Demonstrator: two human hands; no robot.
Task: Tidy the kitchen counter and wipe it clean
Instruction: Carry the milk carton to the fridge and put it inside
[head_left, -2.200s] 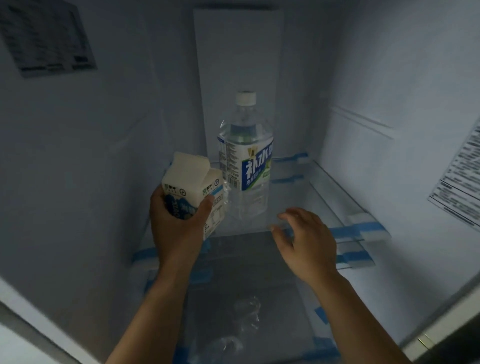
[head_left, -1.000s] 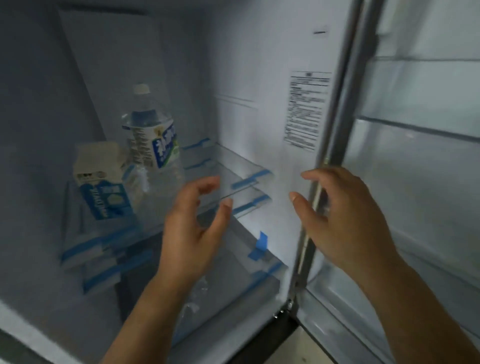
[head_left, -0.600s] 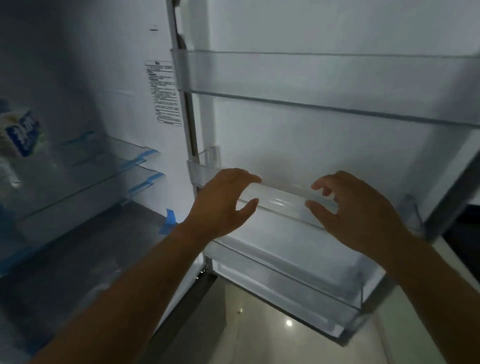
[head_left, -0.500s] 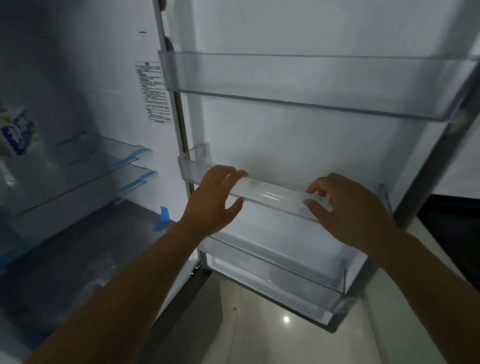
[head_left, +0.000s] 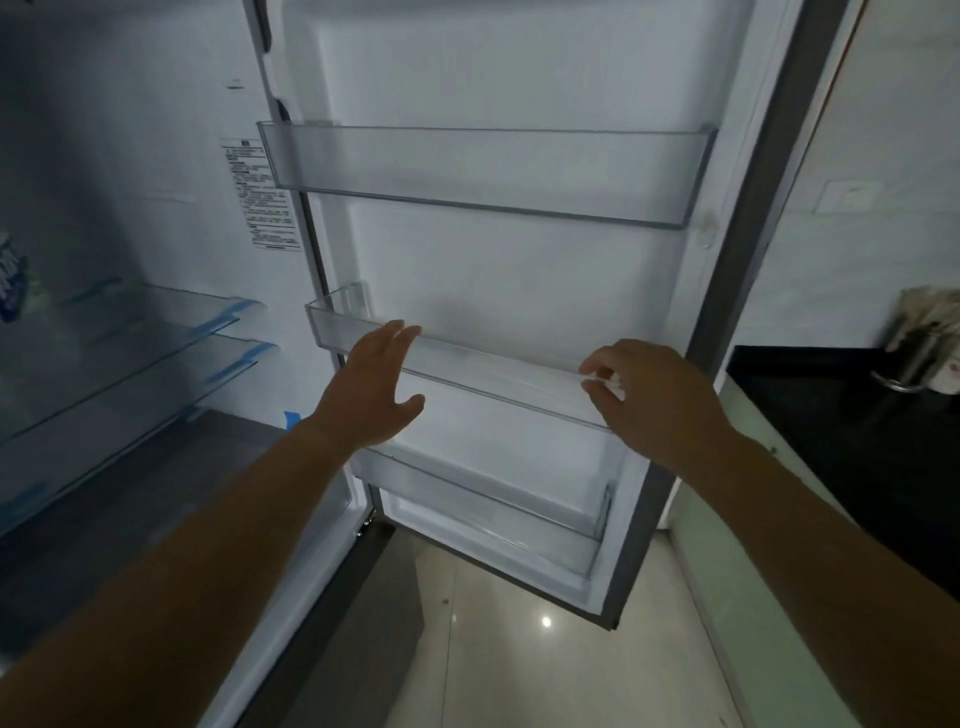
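The left hand (head_left: 371, 384) is flat and spread, fingers straight, its tips at the front rim of the middle clear plastic door bin (head_left: 493, 382), and it holds nothing. The right hand (head_left: 660, 402) has its fingers bent at the same rim near the bin's right end. Whether it pinches the edge or only hovers there cannot be told.

Both hands are at the inner face of the white fridge door (head_left: 519, 280), which stands wide open, with a longer clear bin (head_left: 483, 171) above and another (head_left: 493, 514) below.

The first risk is the bin itself. A pull or upward knock on its rim could lift it off its mounts and drop it onto the pale tiled floor (head_left: 545, 649). If the door is swung shut from this hold, fingers at the rim could be caught against the taped glass shelves (head_left: 130, 332).

The task's own surface, the black bench (head_left: 852, 426), lies at the far right beyond the door's edge, well apart from both hands, carrying a metal holder (head_left: 919, 358) with crumpled material in it. A door pushed further open could strike the bench edge.
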